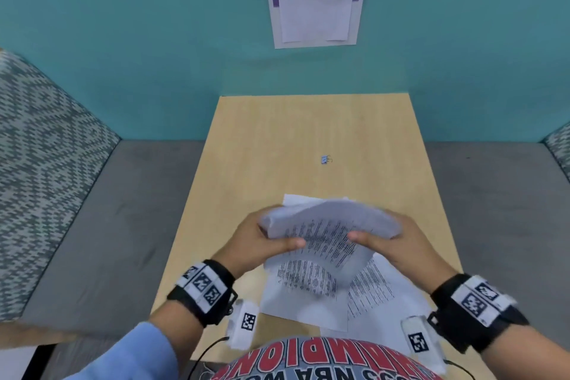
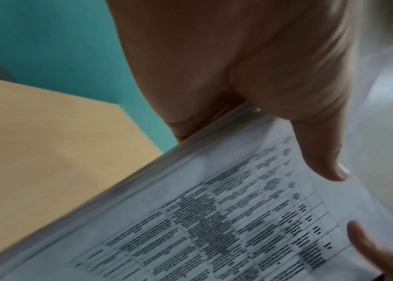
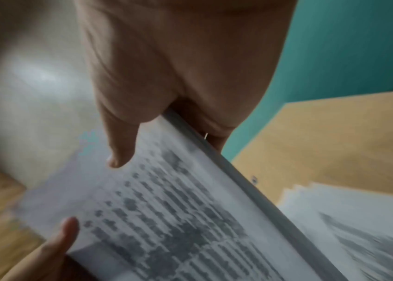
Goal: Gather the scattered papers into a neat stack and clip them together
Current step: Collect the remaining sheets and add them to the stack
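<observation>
Both hands hold a bundle of printed papers lifted off the wooden table, its sheets bowed upward. My left hand grips the bundle's left edge with the thumb on top; the right hand grips its right edge the same way. The left wrist view shows the thumb on the printed papers. The right wrist view shows the thumb on the papers. Loose sheets lie underneath on the table. A small blue binder clip lies farther back, apart from both hands.
A teal partition closes the table's far side, with a paper notice pinned on it. Grey upholstered seats flank the table. More loose sheets lie at the right in the right wrist view.
</observation>
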